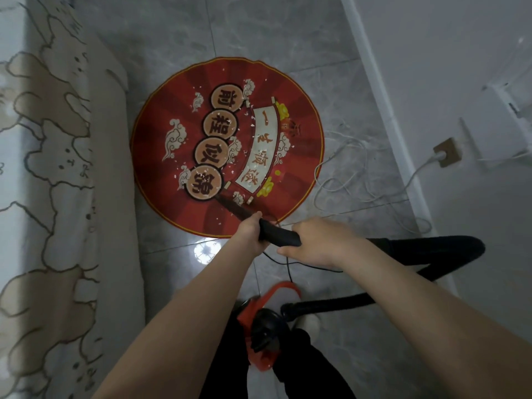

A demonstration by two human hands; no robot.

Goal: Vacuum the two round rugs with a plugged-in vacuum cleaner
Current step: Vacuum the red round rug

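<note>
I see no containers here, only a red round rug [227, 145] flat on the grey tiled floor [288, 38], strewn with small white scraps [230, 122]. My left hand [249, 230] and right hand [313, 243] both curl round the black vacuum wand [276, 233], whose tip lies on the rug's near edge. The red vacuum cleaner body [267, 321] sits below, hose [431, 254] looping right. A white cable [359, 180] trails to a wall socket [446, 152]. A patterned bedspread [51, 197] hangs left.
</note>
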